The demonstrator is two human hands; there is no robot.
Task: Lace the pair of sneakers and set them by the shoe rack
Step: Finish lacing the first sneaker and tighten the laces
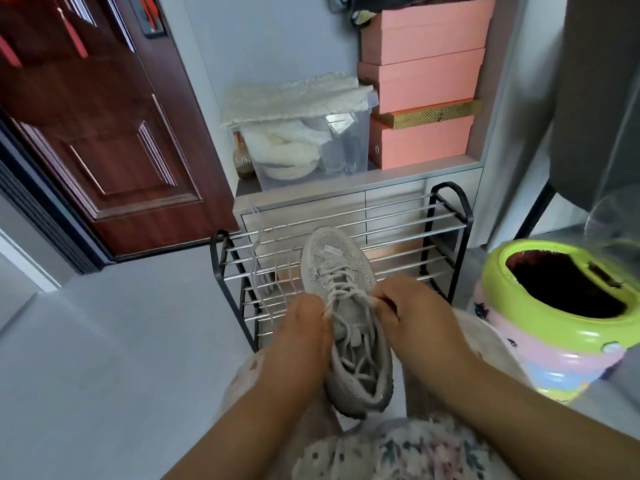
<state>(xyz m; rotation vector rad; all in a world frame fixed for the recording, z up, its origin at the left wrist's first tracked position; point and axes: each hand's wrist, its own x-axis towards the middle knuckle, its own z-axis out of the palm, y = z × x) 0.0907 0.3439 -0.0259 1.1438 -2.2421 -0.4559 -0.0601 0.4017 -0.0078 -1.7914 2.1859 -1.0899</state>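
A grey sneaker [346, 306] rests on my lap, toe pointing away toward the shoe rack [446, 216]. Its white lace [346, 292] crosses the eyelets. My left hand [304, 330] pinches the lace at the shoe's left side. My right hand [412, 310] pinches the lace at the right side. A loose lace end [258, 244] is blurred in the air over the rack's left part. The second sneaker is not in view.
The black-framed metal rack stands against a low cabinet [346, 199] that carries a clear storage bin [304, 147] and stacked pink boxes [422, 81]. A green and pink round container [561, 313] sits to my right. A brown door [104, 133] is at left, above grey floor [121, 341].
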